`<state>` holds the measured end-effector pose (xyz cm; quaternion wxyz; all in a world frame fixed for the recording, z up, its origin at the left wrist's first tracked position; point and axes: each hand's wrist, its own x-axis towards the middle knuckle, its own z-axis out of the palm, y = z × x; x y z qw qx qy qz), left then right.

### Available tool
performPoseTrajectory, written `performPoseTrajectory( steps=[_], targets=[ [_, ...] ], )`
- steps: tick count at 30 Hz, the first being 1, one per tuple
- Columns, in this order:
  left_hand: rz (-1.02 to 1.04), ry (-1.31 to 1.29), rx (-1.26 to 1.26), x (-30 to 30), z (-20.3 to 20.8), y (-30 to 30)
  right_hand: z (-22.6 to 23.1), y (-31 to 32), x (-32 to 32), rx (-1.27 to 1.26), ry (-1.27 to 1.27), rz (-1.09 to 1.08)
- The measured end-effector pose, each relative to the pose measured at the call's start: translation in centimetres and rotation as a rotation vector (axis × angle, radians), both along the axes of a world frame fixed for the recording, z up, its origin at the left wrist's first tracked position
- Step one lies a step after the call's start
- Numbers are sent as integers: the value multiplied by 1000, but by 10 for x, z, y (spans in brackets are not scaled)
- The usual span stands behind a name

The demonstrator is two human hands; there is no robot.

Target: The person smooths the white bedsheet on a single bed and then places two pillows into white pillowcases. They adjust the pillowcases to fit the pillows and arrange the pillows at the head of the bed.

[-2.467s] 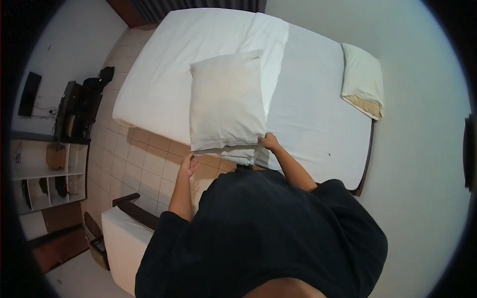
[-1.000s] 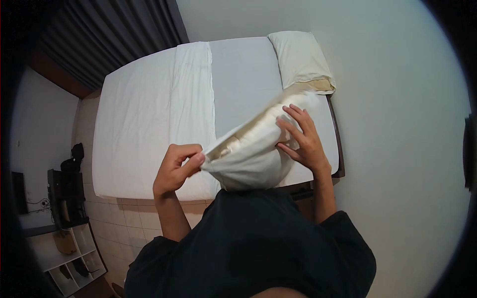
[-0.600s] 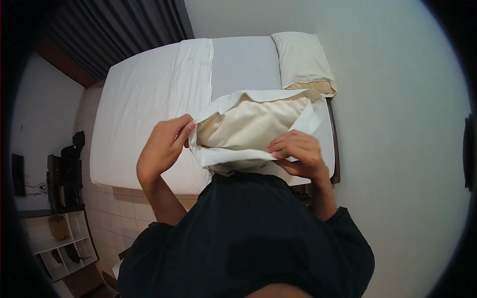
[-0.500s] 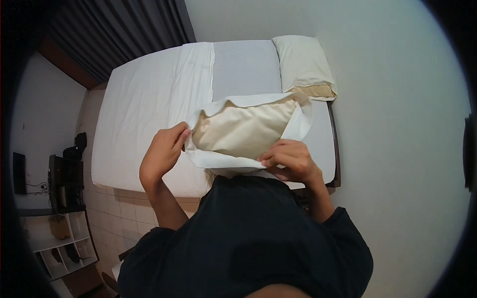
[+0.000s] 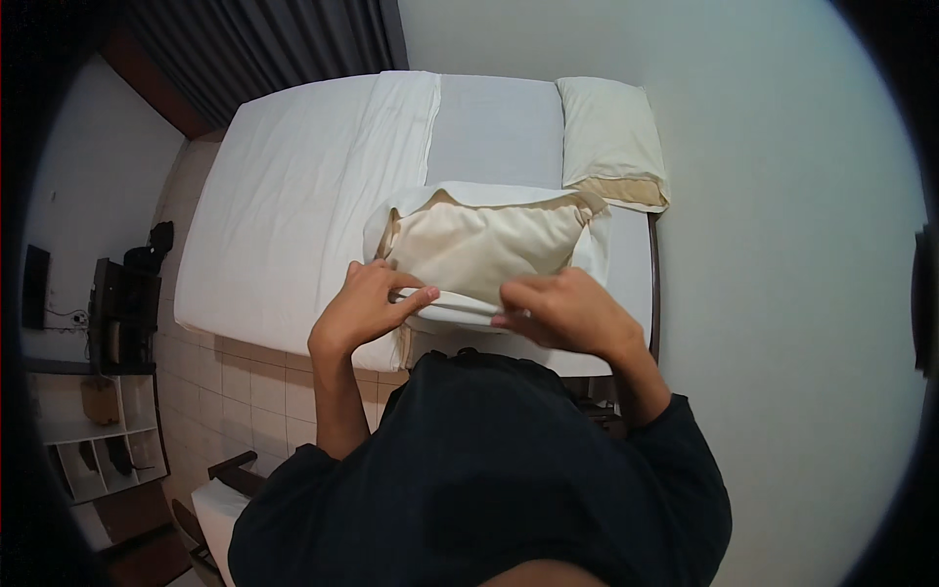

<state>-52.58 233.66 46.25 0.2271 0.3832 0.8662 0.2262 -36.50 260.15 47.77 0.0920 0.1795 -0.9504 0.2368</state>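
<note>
In front of me a cream pillow (image 5: pixel 489 240) shows through the open mouth of a white pillowcase (image 5: pixel 460 306). Its near edge is gripped by both hands. My left hand (image 5: pixel 364 301) pinches the near left part of the edge between thumb and fingers. My right hand (image 5: pixel 572 308) is closed on the same edge farther right; its fingers are slightly blurred. The far edge of the case stands up loosely behind the pillow. Below the hands, the underside of the case is partly hidden by my dark shirt.
The bed (image 5: pixel 264 225) lies beyond, with a white sheet folded back over a grey one (image 5: pixel 499 127). Another pillow (image 5: pixel 611 127), partly in a cream case, rests at the far right, by the wall (image 5: pixel 782 293). A dark curtain (image 5: pixel 264 59) hangs at the far left; shelves (image 5: pixel 98 430) stand left.
My left hand has moved right and nearer along the case's edge, its thumb now over it. My right hand has shifted slightly, and the near edge is bunched narrower between them.
</note>
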Motion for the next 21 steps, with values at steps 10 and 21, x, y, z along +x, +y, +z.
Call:
performPoseTrajectory(
  steps=[10,21],
  targets=[
    [248,118,381,24,24,-65,39,100,49,-48,-178,6],
    [383,-30,400,48,-20,-77,3,112,49,-302,-36,-98]
  ],
)
